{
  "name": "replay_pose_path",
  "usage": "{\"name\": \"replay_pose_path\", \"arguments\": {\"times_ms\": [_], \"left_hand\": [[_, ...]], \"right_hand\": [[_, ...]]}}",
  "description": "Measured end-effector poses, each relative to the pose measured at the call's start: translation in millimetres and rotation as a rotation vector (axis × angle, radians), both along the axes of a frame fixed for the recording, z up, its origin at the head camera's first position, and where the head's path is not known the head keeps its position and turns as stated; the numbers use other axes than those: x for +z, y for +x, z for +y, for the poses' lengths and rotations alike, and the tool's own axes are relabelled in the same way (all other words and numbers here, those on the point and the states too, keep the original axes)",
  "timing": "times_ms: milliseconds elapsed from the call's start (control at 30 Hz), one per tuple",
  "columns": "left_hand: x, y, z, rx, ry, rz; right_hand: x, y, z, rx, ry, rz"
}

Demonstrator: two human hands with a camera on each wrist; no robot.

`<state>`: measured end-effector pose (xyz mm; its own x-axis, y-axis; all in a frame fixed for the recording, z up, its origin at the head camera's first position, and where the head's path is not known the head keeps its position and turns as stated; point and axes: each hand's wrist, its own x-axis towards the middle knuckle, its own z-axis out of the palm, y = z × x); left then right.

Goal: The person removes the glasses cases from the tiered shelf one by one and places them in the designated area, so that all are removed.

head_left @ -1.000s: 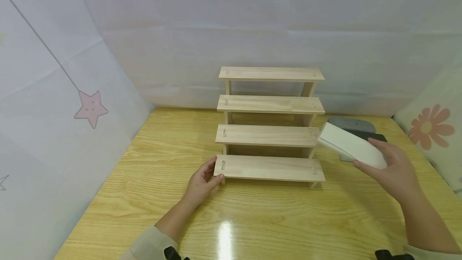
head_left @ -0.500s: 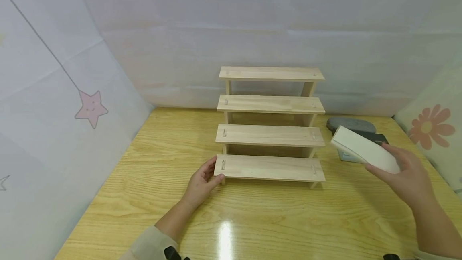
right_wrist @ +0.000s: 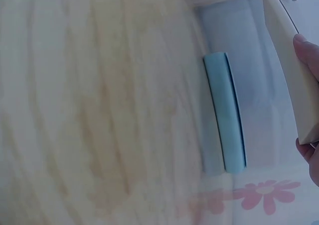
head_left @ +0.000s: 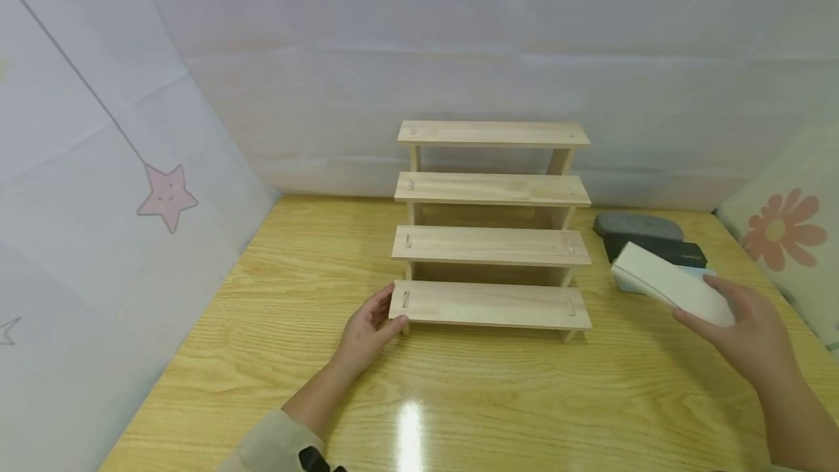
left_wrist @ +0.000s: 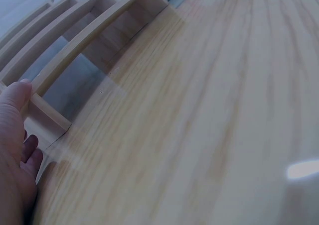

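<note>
A four-tier stepped wooden display shelf [head_left: 488, 304] stands on the table. My left hand [head_left: 362, 337] grips the left end of its lowest tier, thumb at the front edge; the left wrist view shows the thumb on the board's corner and the other fingers [left_wrist: 31, 150] curled beside the side panel. To the right of the shelf, my right hand [head_left: 754, 330] holds a white glasses case [head_left: 678, 286] by its near end, thumb on one side and fingers on the other. The white case is tilted in the air and partly covers a light blue case [right_wrist: 224, 110] lying on the table.
Behind the light blue case lie a black case [head_left: 655, 248] with small lettering and a grey case [head_left: 637, 226]. White cloth [head_left: 459, 35] with printed stars and flowers walls in the back and sides of the wood-grain table [head_left: 498, 399].
My right hand has moved right and slightly toward me with the white glasses case, away from the shelf, uncovering more of the black and light blue cases. My left hand has stayed put.
</note>
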<state>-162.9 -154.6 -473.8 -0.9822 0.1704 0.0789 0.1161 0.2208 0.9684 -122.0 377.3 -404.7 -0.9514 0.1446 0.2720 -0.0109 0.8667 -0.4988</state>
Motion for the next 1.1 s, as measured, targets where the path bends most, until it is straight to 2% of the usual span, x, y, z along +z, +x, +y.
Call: {"name": "replay_pose_path", "arguments": {"times_ms": [600,1100], "left_hand": [[1.5,1.4,0.2,0.003,-0.001,-0.016],[2.4,1.5,0.7,0.005,0.008,-0.02]], "right_hand": [[-22.0,7.0,13.4,-0.021,0.011,-0.05],[-35.7,7.9,22.3,0.005,0.015,-0.11]]}}
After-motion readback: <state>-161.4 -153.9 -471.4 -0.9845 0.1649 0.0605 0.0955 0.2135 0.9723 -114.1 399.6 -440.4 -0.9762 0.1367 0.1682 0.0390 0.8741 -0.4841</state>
